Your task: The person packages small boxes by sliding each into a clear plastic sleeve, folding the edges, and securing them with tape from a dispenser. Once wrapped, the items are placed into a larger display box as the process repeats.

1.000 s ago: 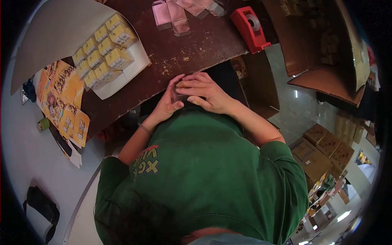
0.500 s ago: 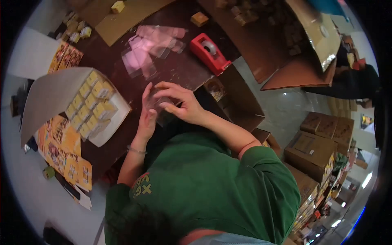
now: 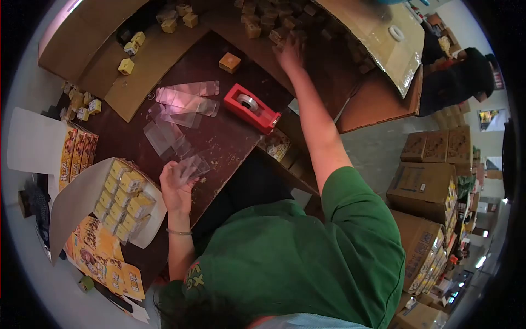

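Observation:
My left hand (image 3: 176, 187) is closed around a clear plastic box (image 3: 192, 169), held above the near part of the dark table. My right arm stretches far forward, and my right hand (image 3: 289, 54) is inside a large cardboard box (image 3: 329, 71), among small yellowish cube boxes (image 3: 252, 30). Its fingers look apart and close to one of the cubes; a firm hold does not show. Flat clear plastic sleeves (image 3: 183, 101) lie in a loose pile beyond my left hand. To their right stands a red tape dispenser (image 3: 252, 108).
A white display carton (image 3: 150, 229) with rows of small yellow boxes (image 3: 123, 200) stands left of me. One orange cube (image 3: 229, 62) sits near the dispenser. Printed yellow cartons (image 3: 98, 257) lie at the left edge. Brown cartons (image 3: 419, 175) are stacked at right, with a person (image 3: 457, 82) beyond.
My right hand has left the clear plastic box and moved forward into the large cardboard box. My left hand keeps the clear plastic box, now lower left. The view has shifted.

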Tool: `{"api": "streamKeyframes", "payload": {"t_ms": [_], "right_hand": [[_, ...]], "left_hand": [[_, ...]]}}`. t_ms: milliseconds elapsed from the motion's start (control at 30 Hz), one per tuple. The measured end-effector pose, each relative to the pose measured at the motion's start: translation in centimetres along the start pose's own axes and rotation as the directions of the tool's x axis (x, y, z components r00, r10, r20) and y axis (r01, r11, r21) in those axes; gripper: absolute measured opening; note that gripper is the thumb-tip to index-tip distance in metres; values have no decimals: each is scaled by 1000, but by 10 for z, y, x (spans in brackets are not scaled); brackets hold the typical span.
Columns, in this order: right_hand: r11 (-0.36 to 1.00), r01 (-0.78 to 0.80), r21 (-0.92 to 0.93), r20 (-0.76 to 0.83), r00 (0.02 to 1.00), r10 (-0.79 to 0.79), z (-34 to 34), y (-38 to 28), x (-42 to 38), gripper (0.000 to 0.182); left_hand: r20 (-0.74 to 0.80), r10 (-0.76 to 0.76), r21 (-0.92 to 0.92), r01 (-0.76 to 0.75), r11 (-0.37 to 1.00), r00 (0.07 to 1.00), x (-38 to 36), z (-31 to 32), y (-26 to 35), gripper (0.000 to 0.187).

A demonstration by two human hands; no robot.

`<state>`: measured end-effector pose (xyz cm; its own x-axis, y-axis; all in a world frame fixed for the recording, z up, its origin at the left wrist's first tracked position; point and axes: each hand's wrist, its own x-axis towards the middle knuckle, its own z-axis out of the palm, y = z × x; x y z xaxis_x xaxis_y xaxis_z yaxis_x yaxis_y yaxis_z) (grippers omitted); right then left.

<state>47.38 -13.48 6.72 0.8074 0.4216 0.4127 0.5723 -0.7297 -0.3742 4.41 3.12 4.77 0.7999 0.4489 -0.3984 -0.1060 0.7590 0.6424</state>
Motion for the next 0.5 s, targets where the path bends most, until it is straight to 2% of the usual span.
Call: {"api": "streamKeyframes", "payload": {"t_ms": [33,67,100,133,167,200,233,333,400,433,467,500], "right_hand": [[988,-125,89,130,985,113,10,25,6,44],[935,-234,267,233,957,173,16,40,6,46],[800,-324,506,312,933,180,15,44,1,47],[588,-357,726,365,924,110,9,38,-7,49],[366,-375,852,401,916,5,-3,20,-21,51],[175,-395,902,417,902,-114,-18,-2,-37,53],[96,-408,908,419,872,-255,-36,-28,-57,60],[127,-469,874,480,791,-380,-68,-98,-108,70],[43,-480,876,443,766,-466,-74,-126,-137,67],[18,-497,868,441,751,-491,-77,-137,-146,65],[62,-408,911,384,782,-492,-70,-142,-157,60],[207,-144,968,235,811,-536,-67,-151,-162,57]], "left_hand": [[15,-33,-20,33,999,999,2,-2,-2,30],[28,-64,-41,65,997,998,3,-3,-4,30],[65,-70,-8,71,997,995,3,-1,-3,31],[98,-71,19,69,997,993,4,4,-3,33],[124,-74,43,69,997,990,2,9,-4,34],[140,-90,76,80,994,986,3,17,-2,40],[168,-130,99,114,989,977,2,26,1,41],[279,-214,182,167,969,936,3,44,7,45],[386,-250,257,156,954,888,5,49,5,50],[418,-244,197,175,965,875,1,51,1,52],[452,-235,137,193,972,860,-3,53,-3,54],[490,-220,77,210,975,844,-6,54,-5,57]]}}
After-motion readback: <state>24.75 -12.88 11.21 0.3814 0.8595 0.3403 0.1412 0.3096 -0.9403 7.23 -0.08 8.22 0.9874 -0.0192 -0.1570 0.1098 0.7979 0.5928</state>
